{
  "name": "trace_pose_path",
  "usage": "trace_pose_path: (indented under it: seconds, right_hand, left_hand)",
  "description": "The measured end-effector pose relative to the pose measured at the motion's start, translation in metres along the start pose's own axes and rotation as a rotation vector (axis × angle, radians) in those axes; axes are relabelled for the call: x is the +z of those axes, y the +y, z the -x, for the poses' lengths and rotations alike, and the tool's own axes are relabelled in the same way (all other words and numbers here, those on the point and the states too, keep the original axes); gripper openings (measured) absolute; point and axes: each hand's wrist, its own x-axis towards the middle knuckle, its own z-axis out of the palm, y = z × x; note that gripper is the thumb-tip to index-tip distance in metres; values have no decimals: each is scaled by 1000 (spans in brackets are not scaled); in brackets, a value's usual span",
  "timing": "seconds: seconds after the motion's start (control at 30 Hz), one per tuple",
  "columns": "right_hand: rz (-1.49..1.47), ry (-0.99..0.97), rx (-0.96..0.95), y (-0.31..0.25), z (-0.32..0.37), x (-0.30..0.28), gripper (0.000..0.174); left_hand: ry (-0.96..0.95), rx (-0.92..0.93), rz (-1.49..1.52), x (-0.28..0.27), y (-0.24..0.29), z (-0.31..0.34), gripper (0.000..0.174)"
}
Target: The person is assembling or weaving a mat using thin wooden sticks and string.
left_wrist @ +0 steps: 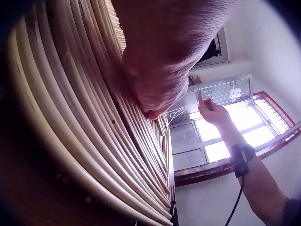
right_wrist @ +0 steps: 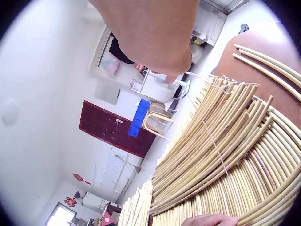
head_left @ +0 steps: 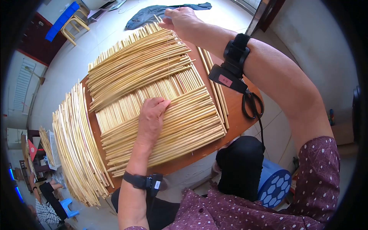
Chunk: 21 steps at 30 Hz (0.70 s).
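The left hand (head_left: 151,119) rests on the near layer of pale sticks (head_left: 184,122), its thumb and fingertips together at that layer's far edge, gripping the edge stick. The right hand (head_left: 182,20) is raised above the far end of the stick mat, fingers bent. A thin thread (right_wrist: 214,143) runs across the far bundle of sticks (right_wrist: 202,155) and up towards the right hand's fingers (right_wrist: 171,79), which pinch it; the fingertips are partly hidden by the wrist. Between the two layers, crosswise sticks (head_left: 134,100) show underneath.
Another pile of sticks (head_left: 78,142) lies at the table's left. Loose sticks (head_left: 214,86) and black scissors (head_left: 252,105) are at the right edge of the brown table (head_left: 168,165). A blue stool (head_left: 274,184) stands by the knee; dark cloth (head_left: 153,15) lies on the floor beyond.
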Motion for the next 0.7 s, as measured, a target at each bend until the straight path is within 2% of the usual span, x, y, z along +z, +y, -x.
trace_pose_path:
  seconds: [0.07,0.13,0.2,0.27,0.33,0.4,0.7]
  right_hand:
    - [-71,4,-28,12,-1,5,14]
    - [-647,65,-557,39,-4,8,34]
    - [-580,39,-609,33,-8,6,29]
    - [-511,12,-656,-5,-1,-4,24]
    - [-1104,-22,407,-71,17,-16,20]
    - [-1093,-11,401,-77,22,-16,21]
    - [-1057,-11,438,-76,30,-19,22]
  left_hand:
    - [-3,-1,11,-1,0,0,16]
    - [-3,2,23,-1,0,0,16]
    - [-17,1,23,-1,-1,1,20]
    - [-20,-1,29,-2,-1,1,23]
    - [-23,-5,39,-3,0,1,25]
    - [-41,22,-2,-2,1,0,32]
    - [-89,38,-213,1,11,4,33]
